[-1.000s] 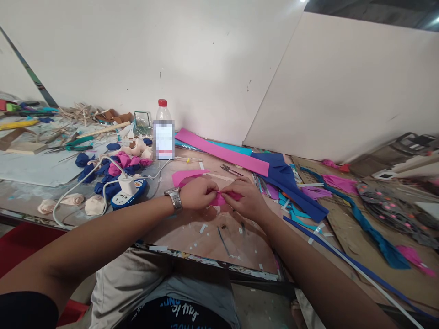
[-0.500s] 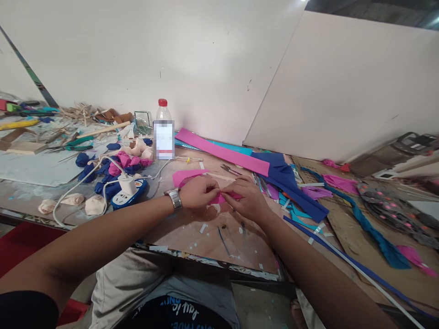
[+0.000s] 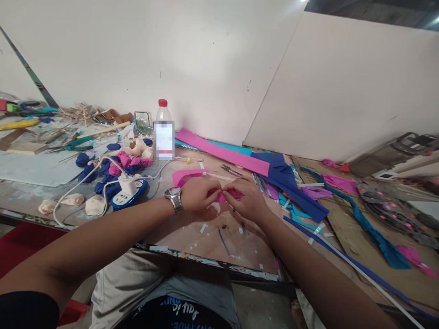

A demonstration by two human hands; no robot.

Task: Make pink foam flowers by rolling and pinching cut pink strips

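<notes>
Over the middle of the table, my left hand [image 3: 198, 193], with a metal watch [image 3: 174, 197] at its wrist, pinches a strip of pink crepe paper [image 3: 217, 196]. Close against it, my right hand [image 3: 247, 200] grips the same strip, thumb and fingers pressed together. The fingertips of both hands nearly meet, and they hide part of the paper. One pink end [image 3: 185, 175] reaches out behind my left hand onto the table. A folded pink paper length [image 3: 222, 151] lies beyond the hands, across blue paper [image 3: 302, 191].
Left of my hands stand a blue power strip [image 3: 128, 195] with a white cable and a pile of paper roses [image 3: 125, 163]. A phone [image 3: 163, 140] leans on a red-capped bottle [image 3: 163, 103]. Pliers [image 3: 79, 142] lie far left; cardboard [image 3: 356, 228] covers the right side.
My hands have shifted slightly and the fingertips have re-gripped on the pink paper, with my left fingers more curled. Everything else stays where it was.
</notes>
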